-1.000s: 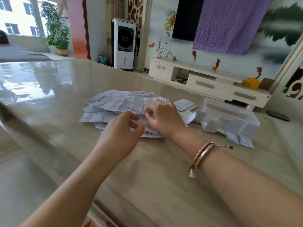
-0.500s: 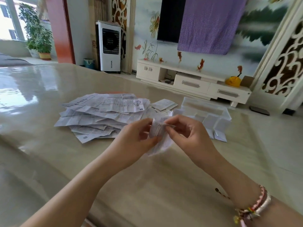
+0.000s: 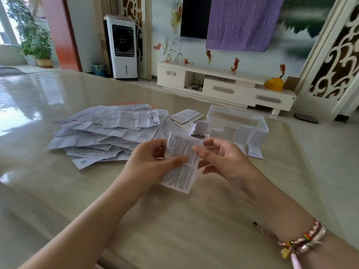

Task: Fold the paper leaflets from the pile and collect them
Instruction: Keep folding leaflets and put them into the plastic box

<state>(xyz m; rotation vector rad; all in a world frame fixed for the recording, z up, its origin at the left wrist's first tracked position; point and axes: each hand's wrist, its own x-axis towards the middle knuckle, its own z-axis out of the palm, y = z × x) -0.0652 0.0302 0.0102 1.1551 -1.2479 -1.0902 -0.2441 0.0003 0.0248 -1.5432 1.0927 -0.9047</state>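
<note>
Two hands: left hand [image 3: 153, 164] and right hand [image 3: 219, 160] pinched one white printed paper leaflet [image 3: 180, 166], fingers curled.
Risk: a crooked crease, if the edges slipped; loose pile [image 3: 108, 131] at ten o'clock.

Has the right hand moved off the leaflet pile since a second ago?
Yes. The right hand has come back toward the person, off the pile, and now pinches a leaflet with the left hand.

No word, number or brand can be read. The leaflet [image 3: 181, 164] at the centre of the frame carries dense small print, too fine to make out. The sheets in the pile [image 3: 108, 131] at centre left show printed lines, tables and a hexagon mark, all blurred beyond reading.
</note>
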